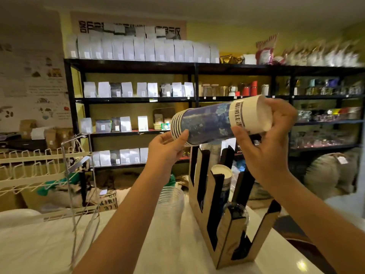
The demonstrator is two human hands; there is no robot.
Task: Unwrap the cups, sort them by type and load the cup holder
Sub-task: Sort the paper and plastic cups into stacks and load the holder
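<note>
Up at chest height, a stack of paper cups (215, 121) lies nearly sideways in the air above the cup holder (223, 224), rims to the left and the white base of the outermost cup to the right. Both hands grip it: the left hand (167, 147) closes thumb and fingers around the rim end from below, and the right hand (264, 139) wraps the base end, its thumb across the printed band; its fingers curl behind the cup, where only their tips show. The blue pattern along the middle of the stack is blurred, so whether any wrapping covers it cannot be told. The cup holder stands on the white desk (49, 248), a tall wooden piece with dark slots; one slot holds another stack of paper cups (222, 175) with a white top showing, the rest half hidden by the slot walls. Just left of the holder stands a stack of clear plastic cups (170, 202), faint and hard to trace against the desk. A wire rack (65, 171) occupies the left side, cut off by the frame edge. Behind, black shelves (134, 99) carry white bags; the right end is smeared by motion.
</note>
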